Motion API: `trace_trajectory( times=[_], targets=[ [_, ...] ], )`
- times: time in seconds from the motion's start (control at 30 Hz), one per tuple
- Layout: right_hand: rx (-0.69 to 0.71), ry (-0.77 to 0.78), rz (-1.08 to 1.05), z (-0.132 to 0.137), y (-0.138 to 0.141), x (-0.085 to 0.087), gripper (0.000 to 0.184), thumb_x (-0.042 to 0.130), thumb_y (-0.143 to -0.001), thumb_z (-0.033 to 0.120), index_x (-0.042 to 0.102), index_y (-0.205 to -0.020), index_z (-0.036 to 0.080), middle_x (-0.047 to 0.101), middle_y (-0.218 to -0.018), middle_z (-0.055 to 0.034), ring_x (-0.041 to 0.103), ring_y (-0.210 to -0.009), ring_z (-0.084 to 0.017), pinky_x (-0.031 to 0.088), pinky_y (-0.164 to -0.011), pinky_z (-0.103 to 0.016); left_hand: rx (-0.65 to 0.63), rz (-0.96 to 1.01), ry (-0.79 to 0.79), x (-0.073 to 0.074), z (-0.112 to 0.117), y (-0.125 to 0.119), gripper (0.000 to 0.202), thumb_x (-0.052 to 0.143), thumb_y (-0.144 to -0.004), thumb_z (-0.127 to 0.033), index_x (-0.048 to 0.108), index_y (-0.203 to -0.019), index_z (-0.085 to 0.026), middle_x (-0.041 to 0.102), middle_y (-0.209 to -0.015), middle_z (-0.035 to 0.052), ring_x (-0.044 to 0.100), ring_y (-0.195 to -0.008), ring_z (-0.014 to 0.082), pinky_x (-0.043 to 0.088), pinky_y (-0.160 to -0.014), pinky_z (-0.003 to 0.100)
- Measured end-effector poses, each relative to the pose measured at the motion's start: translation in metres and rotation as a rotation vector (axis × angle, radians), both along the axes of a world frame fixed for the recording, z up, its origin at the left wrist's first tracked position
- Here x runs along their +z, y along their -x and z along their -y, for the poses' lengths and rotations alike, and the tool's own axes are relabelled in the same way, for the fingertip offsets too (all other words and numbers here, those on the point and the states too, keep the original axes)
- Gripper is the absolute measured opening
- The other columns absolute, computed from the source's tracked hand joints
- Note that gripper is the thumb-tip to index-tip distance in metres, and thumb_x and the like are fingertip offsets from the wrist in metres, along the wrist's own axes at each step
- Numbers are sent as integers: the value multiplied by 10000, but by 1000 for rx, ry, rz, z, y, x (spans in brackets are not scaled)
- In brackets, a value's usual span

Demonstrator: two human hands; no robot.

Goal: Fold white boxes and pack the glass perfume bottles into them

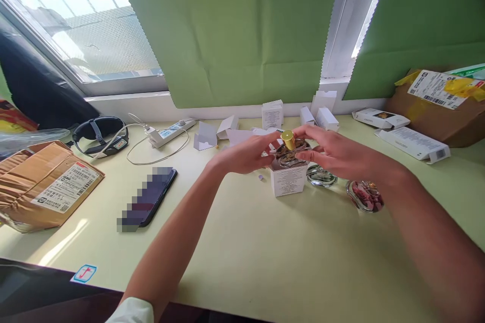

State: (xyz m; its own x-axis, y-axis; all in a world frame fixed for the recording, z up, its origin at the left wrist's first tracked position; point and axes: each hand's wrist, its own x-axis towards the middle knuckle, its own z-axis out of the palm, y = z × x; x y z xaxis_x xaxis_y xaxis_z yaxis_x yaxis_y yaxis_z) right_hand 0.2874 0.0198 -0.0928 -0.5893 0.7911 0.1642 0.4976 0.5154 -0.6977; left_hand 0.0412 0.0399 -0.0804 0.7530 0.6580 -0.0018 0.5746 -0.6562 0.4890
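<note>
A glass perfume bottle with a gold cap (288, 147) sits in the open top of a small white box (288, 179) near the middle of the pale green table (242, 252). My left hand (248, 154) has its fingers curled against the left side of the bottle and box top. From the right, my right hand (333, 154) pinches the bottle with fingers and thumb. A clear glass bottle (321, 176) lies just right of the box, and a pink one (366, 196) lies under my right wrist.
Several small white boxes (273, 113) and open cartons stand along the window sill. A phone (149, 199) lies left of centre, a cardboard parcel (45, 186) at far left, another parcel (439, 106) at far right, a power strip (170, 132) with cable at the back.
</note>
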Motion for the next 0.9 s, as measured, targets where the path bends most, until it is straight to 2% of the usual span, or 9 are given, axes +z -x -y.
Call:
trace_trajectory(
  times=[0.17,0.3,0.4,0.57,0.67,0.8,0.9],
  targets=[
    [5,-117,10,-4,4,-7,352,559,-930,452,533,-1272,373,569,-1244,-52,554,-1162,-298,484,-960,-486,-4,24,25,0,-1,0,270,474,-911,-144,482,-1171,-216,650,-1131,45,632,-903,136,456,-646,223],
    [15,-186,48,-3,9,-7,322,510,-955,426,513,-1271,369,486,-1224,-60,581,-1045,-260,534,-850,-441,-15,39,32,0,-2,1,369,462,-908,-127,470,-1264,-226,669,-1084,34,644,-933,143,481,-695,231],
    [-12,-178,68,-1,11,-7,319,508,-956,407,523,-1269,351,486,-1221,-60,592,-1026,-253,549,-793,-413,-8,54,49,-3,-4,2,452,464,-897,-112,442,-1329,-242,668,-1130,43,662,-933,147,485,-660,221],
    [-48,-253,78,0,14,-7,274,534,-945,339,571,-1214,297,530,-1200,-63,521,-1176,-271,518,-916,-420,19,84,52,-8,-8,4,535,450,-885,-93,401,-1387,-272,654,-1165,49,677,-897,141,479,-594,199],
    [-62,-278,104,0,14,-7,227,559,-934,335,589,-1150,272,531,-1190,-71,504,-1186,-270,516,-904,-403,22,105,57,-8,-8,4,498,447,-885,-101,410,-1350,-275,651,-1137,42,678,-891,142,476,-586,196],
    [-56,-242,133,-1,13,-7,216,564,-930,324,593,-1134,261,537,-1173,-64,580,-1036,-238,520,-772,-370,68,149,116,-9,-7,3,376,473,-887,-138,400,-1237,-252,631,-1095,40,663,-741,106,462,-539,197],
    [-69,-241,143,0,13,-6,219,582,-917,322,599,-1126,257,554,-1168,-60,608,-946,-225,498,-711,-356,87,195,103,-10,-7,3,301,491,-877,-136,377,-1133,-246,601,-1083,27,628,-684,79,433,-517,193]
  ],
)
